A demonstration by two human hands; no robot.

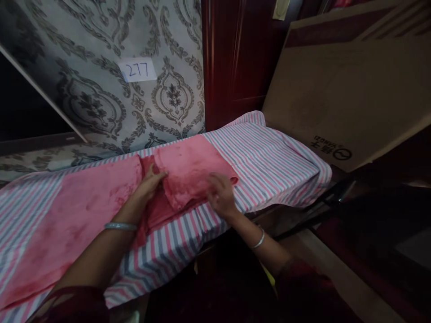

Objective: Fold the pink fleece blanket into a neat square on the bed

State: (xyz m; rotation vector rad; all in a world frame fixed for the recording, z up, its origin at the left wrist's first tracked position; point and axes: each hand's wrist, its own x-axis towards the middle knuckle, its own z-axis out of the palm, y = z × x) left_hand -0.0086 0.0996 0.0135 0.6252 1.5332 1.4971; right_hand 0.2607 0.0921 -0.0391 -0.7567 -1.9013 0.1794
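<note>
A long pink cloth (90, 202) lies spread along a striped sheet, with blotchy darker patches on it. Its right part is folded over into a layered flap (188, 166), and deeper red fabric shows in the gap beside the fold. My left hand (151, 181) rests at the flap's left edge, fingers stretched out and thumb apart. Over the flap's front right side is my right hand (220, 195), smeared by motion with its fingers bent. Whether it grips the fabric cannot be made out.
The striped sheet (259, 157) covers a long narrow table against a patterned wall (175, 94). A large cardboard box (336, 85) leans at the right, beside a dark red door (235, 58). At the left stands a dark screen (27, 98). A paper marked 277 (138, 69) is on the wall.
</note>
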